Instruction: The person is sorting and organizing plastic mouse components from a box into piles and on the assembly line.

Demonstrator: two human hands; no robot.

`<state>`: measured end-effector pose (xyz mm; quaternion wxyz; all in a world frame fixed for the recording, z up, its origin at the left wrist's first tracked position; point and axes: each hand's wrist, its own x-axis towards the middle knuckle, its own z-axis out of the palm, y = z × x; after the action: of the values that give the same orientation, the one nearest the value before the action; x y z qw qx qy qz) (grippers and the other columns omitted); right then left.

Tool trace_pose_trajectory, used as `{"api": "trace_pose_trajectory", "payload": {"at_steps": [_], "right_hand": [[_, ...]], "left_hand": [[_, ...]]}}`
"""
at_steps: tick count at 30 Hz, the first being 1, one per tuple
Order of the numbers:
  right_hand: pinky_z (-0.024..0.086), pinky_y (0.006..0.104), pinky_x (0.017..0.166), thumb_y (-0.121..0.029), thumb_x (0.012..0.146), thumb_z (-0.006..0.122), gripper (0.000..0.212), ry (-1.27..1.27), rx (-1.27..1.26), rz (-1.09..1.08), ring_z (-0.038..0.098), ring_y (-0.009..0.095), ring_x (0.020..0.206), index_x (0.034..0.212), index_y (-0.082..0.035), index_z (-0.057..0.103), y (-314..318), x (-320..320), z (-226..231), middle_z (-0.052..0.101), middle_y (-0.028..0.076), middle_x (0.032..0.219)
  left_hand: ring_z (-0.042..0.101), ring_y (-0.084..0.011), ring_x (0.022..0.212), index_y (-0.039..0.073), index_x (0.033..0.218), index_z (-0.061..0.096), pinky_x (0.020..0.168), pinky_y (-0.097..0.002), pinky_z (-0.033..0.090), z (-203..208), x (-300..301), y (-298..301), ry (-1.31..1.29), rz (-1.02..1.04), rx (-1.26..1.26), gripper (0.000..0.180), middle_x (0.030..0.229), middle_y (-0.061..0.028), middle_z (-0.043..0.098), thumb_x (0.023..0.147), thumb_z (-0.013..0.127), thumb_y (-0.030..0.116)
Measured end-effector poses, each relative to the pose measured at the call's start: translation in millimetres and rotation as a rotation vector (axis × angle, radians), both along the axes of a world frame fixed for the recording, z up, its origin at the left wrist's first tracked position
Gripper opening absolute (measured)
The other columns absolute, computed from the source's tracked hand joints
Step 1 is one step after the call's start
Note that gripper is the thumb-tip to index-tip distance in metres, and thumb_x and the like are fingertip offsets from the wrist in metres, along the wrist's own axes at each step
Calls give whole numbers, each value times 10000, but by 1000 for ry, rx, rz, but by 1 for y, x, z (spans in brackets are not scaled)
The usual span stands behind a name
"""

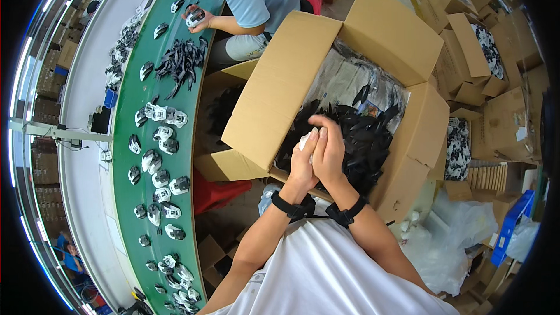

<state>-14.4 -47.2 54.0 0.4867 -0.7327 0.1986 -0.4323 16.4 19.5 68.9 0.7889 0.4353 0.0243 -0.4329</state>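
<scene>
Head view: my left hand and right hand press together around a white part, over the box's near side; probably light, stiff, smooth, best held by its edges.

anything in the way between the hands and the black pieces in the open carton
Nothing visible: the left hand and right hand meet over the open carton, its flaps spread outward, the black pieces below. A white object shows between the hands.
</scene>
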Motion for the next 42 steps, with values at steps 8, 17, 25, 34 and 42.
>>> {"api": "trace_pose_trajectory", "payload": {"at_steps": [8,17,25,34,42], "right_hand": [[517,319,723,-252,955,468,272,-68,54,5,625,201,822,968,-34,631,-27,-72,121,656,74,941],[491,325,746,-238,946,459,246,-550,398,383,602,199,821,940,-40,604,15,12,139,625,70,921],[465,332,769,-225,937,450,220,-633,450,567,580,196,820,912,-47,578,-28,-2,158,593,66,902],[436,339,795,-210,927,440,195,-708,634,657,555,193,819,881,-54,547,-43,-25,163,557,61,881],[410,346,818,-197,918,431,175,-810,777,699,533,191,818,853,-61,521,-69,-44,163,525,57,862]], "left_hand": [[460,-47,480,104,605,568,451,-231,365,9,23,23,-378,-31,346,307,551,19,532,851,684,246],[486,-50,495,64,627,577,455,-247,369,-39,-4,20,-587,-316,402,324,545,36,518,848,687,273],[491,-66,509,44,625,578,477,-253,384,-30,-1,19,-596,-390,440,365,555,17,524,832,694,321],[483,-62,551,40,636,588,509,-256,388,-27,-3,10,-611,-425,369,337,575,19,518,834,682,295],[526,-61,547,57,630,589,507,-237,408,-51,-10,25,-511,-434,379,332,579,18,547,829,706,295]]}}
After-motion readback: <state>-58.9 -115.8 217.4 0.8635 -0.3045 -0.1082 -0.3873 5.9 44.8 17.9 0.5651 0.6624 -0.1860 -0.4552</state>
